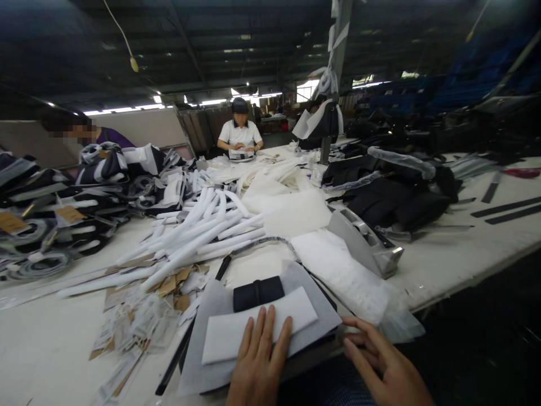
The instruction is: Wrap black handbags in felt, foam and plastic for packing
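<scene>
My left hand (260,358) lies flat, its fingers spread on a folded white foam sheet (220,338). That foam rests on a larger sheet of thin whitish paper (296,276), spread over a black bag that is mostly hidden. A small black strap piece (258,293) with a band round its middle shows just beyond the foam. My right hand (380,361) is at the paper's right corner, fingers curled and pinched at its edge. A black strap (224,266) leads away from the bag on the far side.
White foam tubes (198,231), small tags in clear packets (143,321) and wrapped black bags (54,208) lie left. A grey tape dispenser (363,242), a white plastic bundle (338,276) and black bags (393,197) are right. One co-worker (239,132) sits across; another leans in left.
</scene>
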`<state>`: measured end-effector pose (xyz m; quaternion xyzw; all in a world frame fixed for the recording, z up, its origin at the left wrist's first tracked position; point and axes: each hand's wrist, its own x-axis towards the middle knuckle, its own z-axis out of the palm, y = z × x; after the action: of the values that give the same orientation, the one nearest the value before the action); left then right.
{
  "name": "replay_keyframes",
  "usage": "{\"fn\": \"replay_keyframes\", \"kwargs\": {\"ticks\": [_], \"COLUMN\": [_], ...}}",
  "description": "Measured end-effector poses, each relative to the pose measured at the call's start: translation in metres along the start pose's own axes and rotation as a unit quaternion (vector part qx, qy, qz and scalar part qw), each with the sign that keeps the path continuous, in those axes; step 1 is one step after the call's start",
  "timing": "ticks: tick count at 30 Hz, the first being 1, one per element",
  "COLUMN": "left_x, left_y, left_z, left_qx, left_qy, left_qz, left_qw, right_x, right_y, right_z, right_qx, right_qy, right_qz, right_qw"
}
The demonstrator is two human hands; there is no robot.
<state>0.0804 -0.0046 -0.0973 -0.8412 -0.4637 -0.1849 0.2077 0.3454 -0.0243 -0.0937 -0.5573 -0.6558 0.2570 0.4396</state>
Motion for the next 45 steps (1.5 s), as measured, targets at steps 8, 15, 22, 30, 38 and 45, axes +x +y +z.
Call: {"fn": "replay_keyframes", "kwargs": {"ticks": [8,15,22,30,38,45], "left_x": [0.000,0.000,-0.008,-0.010,0.002,0.016], "left_y": [-0.001,-0.002,-0.011,-0.025,-0.058,-0.072], "left_z": [0.002,-0.006,-0.018,-0.017,-0.031,-0.046], "left_qx": [-0.006,-0.016,-0.050,-0.037,-0.069,-0.050], "left_qy": [0.004,0.003,0.016,0.101,0.102,0.096], "left_qz": [0.009,-0.002,-0.006,-0.054,-0.114,-0.323], "left_qw": [1.000,1.000,0.999,0.993,0.986,0.940], "right_x": [-0.006,0.018,0.018,0.034,0.077,0.116], "right_y": [0.030,-0.004,-0.048,-0.093,-0.004,0.055], "right_z": [0.017,0.013,0.007,0.012,0.000,0.002], "right_qx": [0.165,0.205,0.306,0.374,-0.160,-0.367], "right_qy": [-0.011,-0.103,-0.108,-0.086,-0.022,-0.008], "right_qz": [0.088,0.120,0.167,0.119,-0.139,-0.287], "right_qw": [0.982,0.966,0.931,0.916,0.977,0.885]}}
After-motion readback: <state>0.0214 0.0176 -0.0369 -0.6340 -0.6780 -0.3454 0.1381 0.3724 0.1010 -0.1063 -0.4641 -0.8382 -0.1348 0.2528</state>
